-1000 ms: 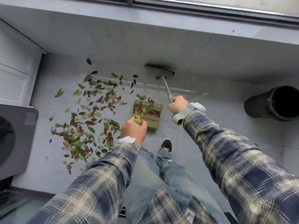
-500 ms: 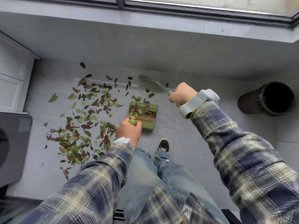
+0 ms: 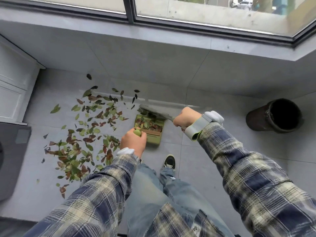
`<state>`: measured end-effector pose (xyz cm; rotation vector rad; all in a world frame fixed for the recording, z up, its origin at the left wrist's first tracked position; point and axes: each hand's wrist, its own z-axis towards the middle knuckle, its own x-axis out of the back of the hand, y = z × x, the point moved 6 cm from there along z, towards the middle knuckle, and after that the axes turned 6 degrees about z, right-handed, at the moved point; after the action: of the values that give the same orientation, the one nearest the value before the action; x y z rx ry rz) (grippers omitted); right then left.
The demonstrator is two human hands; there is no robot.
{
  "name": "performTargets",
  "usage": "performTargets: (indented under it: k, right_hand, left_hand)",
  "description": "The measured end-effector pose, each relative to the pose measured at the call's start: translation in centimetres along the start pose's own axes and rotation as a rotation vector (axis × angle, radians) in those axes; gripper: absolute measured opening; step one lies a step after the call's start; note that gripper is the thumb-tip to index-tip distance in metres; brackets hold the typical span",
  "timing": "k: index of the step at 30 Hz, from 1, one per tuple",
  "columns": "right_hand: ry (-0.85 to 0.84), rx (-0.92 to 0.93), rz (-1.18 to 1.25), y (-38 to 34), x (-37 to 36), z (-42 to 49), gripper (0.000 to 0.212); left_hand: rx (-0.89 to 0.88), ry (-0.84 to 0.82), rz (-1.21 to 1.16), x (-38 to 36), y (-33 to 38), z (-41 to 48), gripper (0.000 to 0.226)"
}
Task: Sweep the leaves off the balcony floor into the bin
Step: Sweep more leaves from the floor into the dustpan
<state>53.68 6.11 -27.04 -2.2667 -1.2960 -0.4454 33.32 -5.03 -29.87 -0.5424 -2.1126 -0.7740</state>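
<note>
While both hands are busy over the dustpan [image 3: 153, 140], the thing to watch is where the leaves [image 3: 73, 154] lie from it. Most are spread over the floor [image 3: 213, 151] to the left of the pan, in a wide patch running from near the far wall back toward the person's left sleeve. The nearest leaves are just beside the pan's left edge.

The left hand [image 3: 134, 142] is closed round the green handle of the dustpan, fingers curled right round it. The pan sits on the tiles with a small heap of leaves already inside. Its mouth looks to face away from the person, so the main patch lies off to its side rather than in front of it.

The right hand [image 3: 185, 119] is wrapped in a fist round the stick of the broom [image 3: 154, 112], which is blurred. Its long axis runs from that hand leftward and slightly away, across the far edge of the pan, with the head near the pan's far left corner.

The left hand is nearer the leaves. The right hand is nearer the bin [image 3: 256, 120], which stands well apart on the right with its dark mouth open. I judge that the next stroke must draw leaves rightward into the pan, or the pan must turn to face them.
</note>
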Motion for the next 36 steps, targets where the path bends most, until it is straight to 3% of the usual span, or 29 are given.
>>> performTargets:
  k: [6, 9, 11, 13, 17, 19, 25, 27, 30, 33, 36]
  right_hand:
    - [-0.028, 0.043, 0.065, -0.6, -1.8, -1.2, 0.019]
    - [-0.13, 0.004, 0.122, 0.3, -4.1, -1.1, 0.005]
    - [-0.194, -0.003, 0.106, 0.9, -6.3, -1.1, 0.014]
    - [-0.169, -0.011, -0.068, 1.9, -7.6, -0.4, 0.008]
    - [-0.13, 0.013, -0.385, 3.3, -7.2, 1.8, 0.031]
    - [-0.112, 0.044, -0.447, 1.7, -4.3, 0.3, 0.023]
    - [-0.058, 0.07, -0.369, -0.8, -0.5, -3.3, 0.005]
    - [-0.059, 0.071, -0.352, -0.8, -1.2, -3.0, 0.008]
    - [-0.068, 0.083, -0.146, -0.8, -2.8, -2.2, 0.006]
    - [-0.07, 0.078, -0.096, -0.3, -5.1, -0.6, 0.029]
    - [-0.066, -0.003, -0.396, 1.5, -7.4, 1.6, 0.042]
  left_hand:
    - [0.036, 0.008, -0.011, 0.7, -2.4, -1.6, 0.024]
    - [0.099, 0.022, -0.022, 0.7, -3.9, -2.2, 0.02]
    - [0.122, 0.03, -0.034, 0.7, -4.4, -2.2, 0.018]
    - [0.103, 0.028, -0.032, 0.7, -4.2, -2.0, 0.019]
    - [0.083, 0.007, -0.034, 0.5, -3.6, -1.6, 0.021]
    - [0.083, 0.011, -0.035, 0.5, -3.5, -1.3, 0.021]
    - [0.069, 0.02, -0.022, 0.3, -3.2, -1.3, 0.023]
    - [0.063, 0.014, -0.017, 0.3, -3.0, -1.5, 0.022]
    - [0.063, 0.0, -0.014, 0.4, -2.7, -1.5, 0.017]
    - [0.078, 0.002, -0.013, 0.6, -3.1, -1.5, 0.013]
    - [0.088, 0.01, -0.006, 0.8, -3.8, -1.9, 0.012]
